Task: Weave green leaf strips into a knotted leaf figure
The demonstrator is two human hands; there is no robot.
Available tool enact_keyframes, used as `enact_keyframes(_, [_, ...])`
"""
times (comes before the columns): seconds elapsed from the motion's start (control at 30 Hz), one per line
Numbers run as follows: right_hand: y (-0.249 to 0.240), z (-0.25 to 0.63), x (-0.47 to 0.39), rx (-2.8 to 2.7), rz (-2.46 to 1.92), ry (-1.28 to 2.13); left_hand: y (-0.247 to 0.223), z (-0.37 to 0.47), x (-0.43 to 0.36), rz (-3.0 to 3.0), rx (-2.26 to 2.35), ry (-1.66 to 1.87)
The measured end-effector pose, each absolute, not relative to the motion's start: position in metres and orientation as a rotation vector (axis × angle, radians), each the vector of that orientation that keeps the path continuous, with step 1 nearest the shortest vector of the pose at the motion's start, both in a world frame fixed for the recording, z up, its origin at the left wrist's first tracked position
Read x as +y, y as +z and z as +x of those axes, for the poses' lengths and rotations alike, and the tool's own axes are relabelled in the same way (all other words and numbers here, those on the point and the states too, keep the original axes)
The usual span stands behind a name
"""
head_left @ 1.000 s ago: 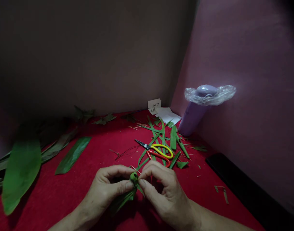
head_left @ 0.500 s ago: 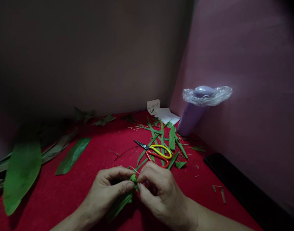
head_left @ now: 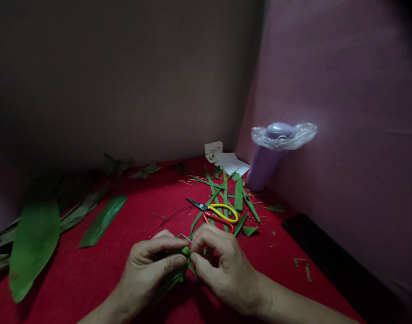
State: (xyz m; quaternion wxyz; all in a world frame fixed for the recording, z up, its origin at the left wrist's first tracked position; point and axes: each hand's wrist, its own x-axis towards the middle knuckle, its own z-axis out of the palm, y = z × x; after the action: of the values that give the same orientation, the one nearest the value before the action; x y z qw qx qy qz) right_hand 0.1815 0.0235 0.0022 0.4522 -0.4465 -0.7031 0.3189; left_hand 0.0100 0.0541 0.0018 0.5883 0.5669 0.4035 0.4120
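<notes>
A folded green leaf [head_left: 172, 281] hangs below my left hand [head_left: 148, 265], whose thumb and fingers pinch its upper end. Close against it on the right, my right hand [head_left: 222, 265] is closed, its thumb and fingertips meeting at the leaf's tip. A thin pale stick [head_left: 185, 237] pokes out between the two hands; which hand grips it I cannot tell. Just beyond my right hand lie scissors [head_left: 212, 212] with one yellow and one red handle, blades pointing left.
Cut leaf strips [head_left: 239, 193] lie scattered behind the scissors. White papers [head_left: 230, 163] and a purple bottle [head_left: 265, 168] with clear plastic round its top stand at the back right. Large leaves [head_left: 35, 245] lie left on the red cloth [head_left: 101, 274]. A long black object [head_left: 327, 256] borders the right.
Both hands stay close together on the leaf, with small finger shifts at its tip. The whole view has turned slightly.
</notes>
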Motion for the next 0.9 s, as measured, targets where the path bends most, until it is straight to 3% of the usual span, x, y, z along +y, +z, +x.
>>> enact_keyframes(0.27, [-0.003,0.177,0.026,-1.501,-1.125,1.119,0.004,0.009,0.055,1.401,0.932,1.001])
enact_keyframes(0.9, [-0.004,0.178,0.02,-1.78,-1.107,0.624,0.013,0.015,0.053,1.307,1.037,0.757])
